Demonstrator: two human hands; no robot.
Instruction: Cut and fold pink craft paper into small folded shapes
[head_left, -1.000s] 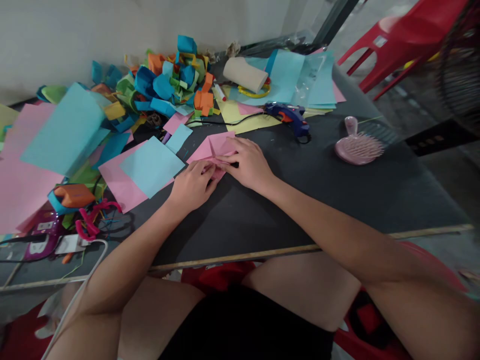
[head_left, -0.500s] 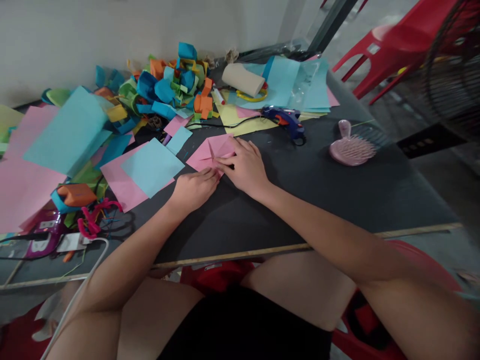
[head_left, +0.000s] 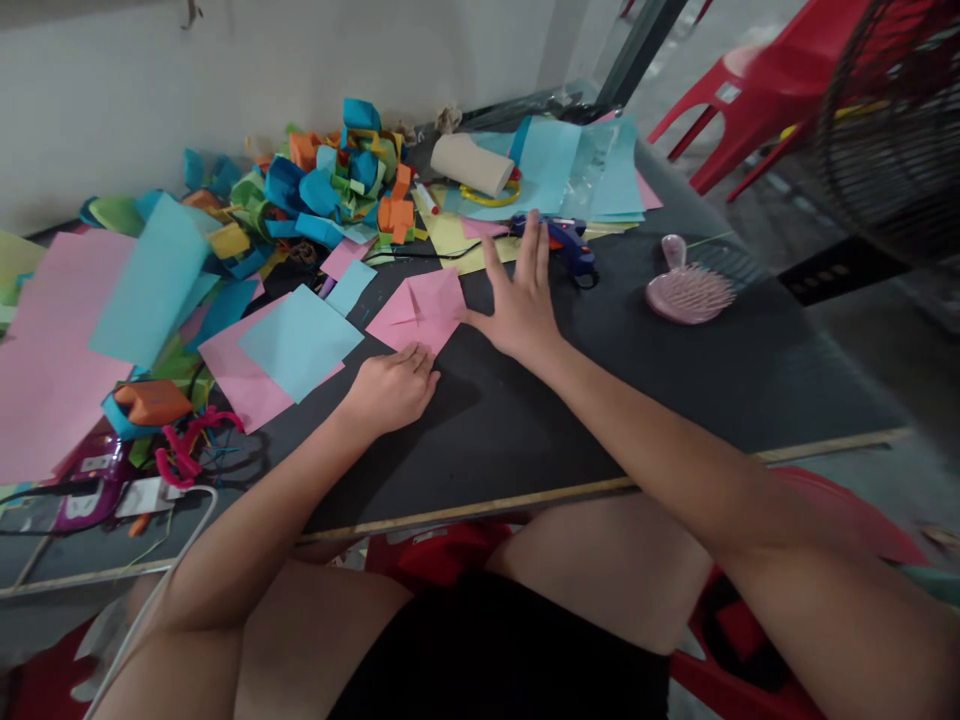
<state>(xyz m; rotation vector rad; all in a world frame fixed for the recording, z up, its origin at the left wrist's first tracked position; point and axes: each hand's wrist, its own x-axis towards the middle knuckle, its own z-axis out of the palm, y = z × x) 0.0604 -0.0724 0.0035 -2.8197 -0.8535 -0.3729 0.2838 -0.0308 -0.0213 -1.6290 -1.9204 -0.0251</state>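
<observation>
A folded pink sheet of paper (head_left: 439, 305) lies on the dark table in front of me, with creased flaps meeting near its middle. My left hand (head_left: 397, 388) is closed at its lower edge, fingertips holding the paper down against the table. To the right of it is my right hand (head_left: 523, 305), open with fingers spread and holding nothing. Its thumb points at the paper's right corner; I cannot tell whether they touch. Beyond its fingertips lies a blue glue gun (head_left: 576, 252), partly hidden by the fingers.
Blue paper squares (head_left: 301, 342) overlap pink ones left of the folded sheet. Curled coloured paper pieces (head_left: 322, 190) are heaped at the back. A pink hairbrush (head_left: 686, 297) lies to the right. A cardboard roll (head_left: 472, 163) and large sheets lie behind.
My right hand has lifted off the pink paper, moved right and spread its fingers. My left hand stays at the paper's lower edge. The view has shifted slightly.
</observation>
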